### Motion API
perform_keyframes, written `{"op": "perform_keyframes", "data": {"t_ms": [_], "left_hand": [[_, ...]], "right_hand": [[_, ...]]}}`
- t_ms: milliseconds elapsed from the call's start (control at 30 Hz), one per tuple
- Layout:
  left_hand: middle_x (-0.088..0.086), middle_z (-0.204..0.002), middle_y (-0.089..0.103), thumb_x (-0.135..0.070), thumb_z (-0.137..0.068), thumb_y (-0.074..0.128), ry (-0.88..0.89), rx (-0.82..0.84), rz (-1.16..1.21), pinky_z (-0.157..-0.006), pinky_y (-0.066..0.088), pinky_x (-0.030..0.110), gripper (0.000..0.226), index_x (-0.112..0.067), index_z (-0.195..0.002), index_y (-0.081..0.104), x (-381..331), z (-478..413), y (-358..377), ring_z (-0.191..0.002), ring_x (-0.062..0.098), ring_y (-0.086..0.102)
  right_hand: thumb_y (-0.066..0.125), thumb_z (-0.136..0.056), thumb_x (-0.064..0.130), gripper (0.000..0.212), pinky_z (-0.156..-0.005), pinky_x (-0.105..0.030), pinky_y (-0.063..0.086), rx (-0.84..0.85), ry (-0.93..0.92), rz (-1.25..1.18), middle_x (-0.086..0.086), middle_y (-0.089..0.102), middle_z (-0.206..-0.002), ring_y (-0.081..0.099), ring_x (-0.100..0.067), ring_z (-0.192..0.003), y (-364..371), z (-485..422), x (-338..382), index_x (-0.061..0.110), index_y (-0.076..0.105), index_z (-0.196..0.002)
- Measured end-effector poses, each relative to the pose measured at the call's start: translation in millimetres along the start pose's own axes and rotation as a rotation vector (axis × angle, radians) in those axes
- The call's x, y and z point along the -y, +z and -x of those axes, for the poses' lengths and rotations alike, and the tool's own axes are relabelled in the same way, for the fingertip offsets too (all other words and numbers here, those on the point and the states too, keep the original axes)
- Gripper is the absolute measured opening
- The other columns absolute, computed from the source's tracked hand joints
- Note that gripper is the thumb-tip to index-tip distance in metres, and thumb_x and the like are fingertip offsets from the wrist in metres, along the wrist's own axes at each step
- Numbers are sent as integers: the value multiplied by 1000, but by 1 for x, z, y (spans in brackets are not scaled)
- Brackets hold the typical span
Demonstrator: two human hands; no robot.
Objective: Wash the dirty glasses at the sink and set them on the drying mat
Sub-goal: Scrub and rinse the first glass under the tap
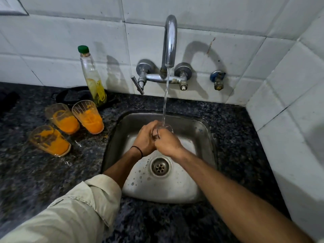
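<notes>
Two arms of a person, seen from the wearer's own head: the left arm (121, 165) wears a pale beige shirt sleeve (70, 213) of light woven cloth, creased and loose; the sleeve is rolled back into a broad folded cuff (103, 195) with a stitched seam along the fold; beyond the cuff the forearm is bare as far as a thin black band (137, 149) looped round the wrist, just behind the left hand (144, 139); the right arm (236, 195) is bare along all its visible length, from the near right edge to the right hand (168, 146); both hands are bare.
</notes>
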State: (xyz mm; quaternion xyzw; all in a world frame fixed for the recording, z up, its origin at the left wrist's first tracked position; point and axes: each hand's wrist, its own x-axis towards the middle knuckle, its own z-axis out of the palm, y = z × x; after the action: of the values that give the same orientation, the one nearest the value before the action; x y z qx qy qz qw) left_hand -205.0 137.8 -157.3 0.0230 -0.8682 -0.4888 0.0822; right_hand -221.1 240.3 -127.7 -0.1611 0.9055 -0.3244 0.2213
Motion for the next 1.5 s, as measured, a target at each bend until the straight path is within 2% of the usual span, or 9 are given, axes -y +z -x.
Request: {"op": "perform_keyframes", "data": {"t_ms": [100, 200, 333, 667, 867, 1067, 1167, 1300, 1500], "left_hand": [[-1, -92, 71, -9, -68, 73, -51, -1, 99, -77, 54, 28, 31, -16, -96, 64, 2, 5, -11, -89, 10, 67], [4, -96, 71, -10, -52, 84, -97, 72, 107, -79, 56, 42, 54, -15, -101, 62, 8, 5, -15, -92, 25, 68], [-2, -97, 71, -5, -57, 86, -90, 83, 114, -78, 56, 25, 54, -15, -105, 62, -1, 4, -6, -90, 9, 68], [-3, -118, 60, -38, -70, 75, -107, 91, -540, -85, 48, 46, 51, -28, -116, 54, 3, 1, -19, -112, 27, 52], [-1, -99, 65, -49, -83, 63, -24, 311, -1411, -63, 42, 40, 32, -24, -103, 61, -46, -9, 1, -99, 25, 56], [-3, -102, 66, -40, -65, 83, -309, 596, -1127, -80, 54, 38, 48, -26, -108, 66, -33, -5, -13, -99, 23, 65], [3, -101, 72, -35, -61, 86, -374, 650, -423, -85, 56, 34, 51, -17, -105, 67, 0, 6, -23, -100, 23, 68], [15, -92, 73, 5, -69, 75, -399, 612, 511, -85, 55, 32, 33, 3, -101, 68, 25, 27, -25, -94, 23, 69], [1, -79, 68, -17, -79, 74, -264, -40, -42, -61, 49, 28, 19, -18, -92, 60, -14, 20, 11, -74, 18, 64]], "right_hand": [[48, -83, -6, 39, -83, -34, 53, -121, -243, -54, -3, 69, -106, 62, -19, -97, 5, 12, -8, 14, 69, -109], [59, -78, -7, 56, -114, -48, 32, -19, -656, 628, 0, 65, -129, 54, -19, -123, -27, 1, -35, 24, 66, -125], [61, -81, 5, 45, -114, -46, 31, 155, -578, 850, -3, 61, -128, 52, -28, -123, -42, -14, -20, 23, 56, -122], [58, -91, 14, 18, -68, -37, 54, -217, -25, -774, -17, 70, -85, 63, -25, -77, 18, 19, -13, 4, 73, -89], [55, -93, 57, 55, -90, -44, 56, -50, 519, -1506, -12, 75, -108, 70, -27, -104, 35, -2, -21, 10, 70, -117], [56, -95, 41, 34, -63, -34, 54, 72, 572, -1119, -11, 71, -75, 68, -27, -66, 40, -9, -15, 10, 70, -89], [57, -93, 34, 35, -72, -37, 55, -122, 280, -582, -3, 67, -63, 64, -22, -64, 31, -8, -15, 17, 65, -64], [58, -92, 36, 39, -82, -36, 48, 71, -141, -59, 7, 63, -53, 61, -10, -59, 1, 0, -4, 20, 67, -58], [52, -95, 47, 46, -72, -34, 49, -268, -14, 35, -2, 64, -65, 63, -24, -68, -9, -6, 11, 16, 60, -61]]}}
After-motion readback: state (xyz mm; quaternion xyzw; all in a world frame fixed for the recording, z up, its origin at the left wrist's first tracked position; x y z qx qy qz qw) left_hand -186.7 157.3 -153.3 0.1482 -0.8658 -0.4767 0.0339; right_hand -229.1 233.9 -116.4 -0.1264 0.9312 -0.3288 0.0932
